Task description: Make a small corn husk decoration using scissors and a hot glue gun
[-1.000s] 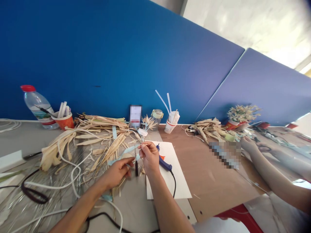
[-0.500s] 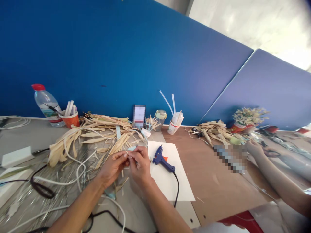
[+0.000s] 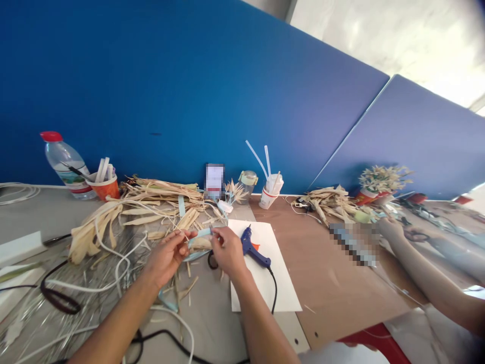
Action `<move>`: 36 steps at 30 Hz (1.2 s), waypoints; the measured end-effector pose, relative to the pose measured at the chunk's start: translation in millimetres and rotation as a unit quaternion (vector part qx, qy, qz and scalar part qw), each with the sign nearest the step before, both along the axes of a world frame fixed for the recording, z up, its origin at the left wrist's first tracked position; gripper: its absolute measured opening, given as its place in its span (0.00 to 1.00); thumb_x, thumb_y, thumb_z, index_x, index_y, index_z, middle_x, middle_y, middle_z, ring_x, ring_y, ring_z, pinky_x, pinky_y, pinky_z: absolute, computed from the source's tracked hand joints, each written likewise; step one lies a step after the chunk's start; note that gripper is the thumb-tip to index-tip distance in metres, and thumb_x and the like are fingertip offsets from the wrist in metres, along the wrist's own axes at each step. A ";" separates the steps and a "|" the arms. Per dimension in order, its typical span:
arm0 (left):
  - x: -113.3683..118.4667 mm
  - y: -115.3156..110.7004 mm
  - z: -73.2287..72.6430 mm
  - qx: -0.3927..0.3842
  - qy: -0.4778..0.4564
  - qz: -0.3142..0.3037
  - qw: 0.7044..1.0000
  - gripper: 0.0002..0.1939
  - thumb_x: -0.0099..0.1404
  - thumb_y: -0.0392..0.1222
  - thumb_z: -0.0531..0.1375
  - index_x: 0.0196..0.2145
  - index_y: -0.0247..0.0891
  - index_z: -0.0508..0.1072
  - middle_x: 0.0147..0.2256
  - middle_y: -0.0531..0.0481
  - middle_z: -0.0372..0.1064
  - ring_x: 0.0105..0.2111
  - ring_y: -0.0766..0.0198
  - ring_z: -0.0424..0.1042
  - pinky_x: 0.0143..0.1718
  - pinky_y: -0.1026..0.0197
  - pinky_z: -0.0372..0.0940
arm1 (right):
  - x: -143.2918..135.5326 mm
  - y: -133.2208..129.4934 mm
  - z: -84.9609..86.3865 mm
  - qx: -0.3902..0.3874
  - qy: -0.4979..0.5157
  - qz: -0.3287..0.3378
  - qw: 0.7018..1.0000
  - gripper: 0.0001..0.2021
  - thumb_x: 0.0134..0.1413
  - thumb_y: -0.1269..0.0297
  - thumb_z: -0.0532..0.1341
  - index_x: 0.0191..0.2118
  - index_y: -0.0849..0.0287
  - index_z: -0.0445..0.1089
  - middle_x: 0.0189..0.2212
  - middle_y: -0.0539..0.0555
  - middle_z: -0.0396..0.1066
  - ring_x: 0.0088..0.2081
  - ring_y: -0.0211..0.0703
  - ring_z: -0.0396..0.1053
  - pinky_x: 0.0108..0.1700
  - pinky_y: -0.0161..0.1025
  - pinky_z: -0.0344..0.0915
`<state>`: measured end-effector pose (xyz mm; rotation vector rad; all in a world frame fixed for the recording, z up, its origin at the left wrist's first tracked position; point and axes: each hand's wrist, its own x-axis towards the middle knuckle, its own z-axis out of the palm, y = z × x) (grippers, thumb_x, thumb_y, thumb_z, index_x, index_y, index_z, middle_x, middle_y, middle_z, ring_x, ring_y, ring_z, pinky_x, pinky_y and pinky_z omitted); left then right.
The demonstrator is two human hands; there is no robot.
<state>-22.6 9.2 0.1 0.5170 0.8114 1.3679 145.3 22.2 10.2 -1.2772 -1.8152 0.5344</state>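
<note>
My left hand (image 3: 166, 257) is over the middle of the table, its thumb and fingertips pinched together on something too small to make out. To its right, my right hand (image 3: 229, 249) is also closed at the fingertips; what it grips is hidden. The two hands are apart. Pale blue strips (image 3: 197, 254) lie behind and between them, among dry husk pieces. A black loop (image 3: 212, 260) shows beside my right hand. On a white sheet (image 3: 275, 283) just right of that hand lies a blue glue gun (image 3: 258, 253).
Dry husks (image 3: 162, 188), white cables (image 3: 85, 288) and clear plastic (image 3: 41, 323) cover the left side. Along the blue partition stand a bottle (image 3: 70, 169), an orange cup (image 3: 105, 190), a phone, a jar (image 3: 248, 183) and a cup with straws (image 3: 267, 200). Another person's arms (image 3: 428, 283) reach in at right.
My hands have moved apart from each other; their fingertips were together before. The blue strips and black loop between them now show more. The whole view has shifted slightly.
</note>
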 end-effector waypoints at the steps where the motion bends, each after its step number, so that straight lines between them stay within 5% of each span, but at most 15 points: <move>1: -1.4 0.7 -0.4 0.004 0.010 0.004 1.000 0.05 0.53 0.34 0.64 0.29 0.32 0.71 0.31 0.46 0.75 0.16 0.78 0.58 0.19 0.71 0.58 | 5.3 2.8 -0.4 -0.036 -0.045 -0.039 0.998 0.11 0.50 0.70 0.56 0.38 0.59 0.74 0.32 0.57 0.73 0.32 0.44 0.69 0.36 0.39 0.62; 5: -1.4 0.2 -2.1 0.009 0.060 -0.028 0.998 0.07 0.54 0.38 0.64 0.29 0.32 0.71 0.26 0.47 0.74 0.15 0.78 0.58 0.18 0.72 0.54 | 20.0 4.9 -2.7 -0.160 -0.228 -0.071 0.958 0.09 0.48 0.65 0.60 0.37 0.57 0.74 0.29 0.58 0.75 0.32 0.49 0.72 0.32 0.38 0.59; 11: 4.9 -4.2 0.4 0.030 0.137 -0.085 0.986 0.10 0.55 0.43 0.63 0.28 0.32 0.71 0.21 0.53 0.68 0.14 0.78 0.57 0.17 0.72 0.50 | 7.9 -12.5 3.5 -0.141 -0.353 -0.039 0.924 0.12 0.48 0.62 0.60 0.39 0.61 0.72 0.35 0.64 0.75 0.36 0.54 0.74 0.32 0.40 0.61; 19: 5.5 -2.4 -8.9 0.033 0.193 -0.108 0.975 0.11 0.55 0.45 0.62 0.29 0.32 0.71 0.22 0.53 0.68 0.14 0.77 0.55 0.17 0.70 0.47 | -13.1 -23.9 6.7 -0.172 -0.382 -0.020 0.908 0.16 0.49 0.58 0.59 0.42 0.62 0.68 0.35 0.63 0.76 0.37 0.55 0.74 0.33 0.41 0.64; 24: 7.8 -4.2 -7.1 0.019 0.221 -0.121 0.968 0.12 0.55 0.46 0.62 0.26 0.33 0.71 0.24 0.51 0.70 0.14 0.76 0.55 0.17 0.69 0.48 | -13.7 -23.4 5.8 -0.162 -0.379 -0.025 0.911 0.15 0.48 0.67 0.58 0.44 0.62 0.65 0.37 0.63 0.75 0.38 0.55 0.74 0.34 0.41 0.64; 29: 9.5 -5.8 -6.1 -0.014 0.213 -0.115 0.970 0.12 0.52 0.47 0.63 0.26 0.34 0.71 0.27 0.50 0.72 0.15 0.77 0.55 0.17 0.70 0.51 | -1.9 -11.8 4.4 -0.213 -0.294 -0.045 0.931 0.18 0.46 0.68 0.58 0.46 0.62 0.63 0.36 0.62 0.74 0.38 0.53 0.73 0.35 0.41 0.63; 33: 8.8 -5.2 -7.6 -0.023 0.185 -0.099 0.977 0.11 0.52 0.45 0.64 0.26 0.34 0.71 0.32 0.48 0.74 0.15 0.78 0.56 0.17 0.71 0.52 | 12.6 2.8 1.1 -0.298 -0.085 -0.047 0.950 0.14 0.43 0.68 0.60 0.40 0.59 0.64 0.28 0.52 0.72 0.31 0.44 0.70 0.30 0.35 0.60; 36: 7.2 -4.2 -7.9 -0.025 0.141 -0.093 0.985 0.10 0.52 0.44 0.65 0.26 0.34 0.71 0.35 0.47 0.74 0.16 0.78 0.58 0.17 0.71 0.54 | 17.7 7.7 0.2 -0.344 0.089 -0.016 0.935 0.12 0.41 0.69 0.61 0.36 0.59 0.62 0.22 0.46 0.66 0.24 0.37 0.65 0.26 0.32 0.56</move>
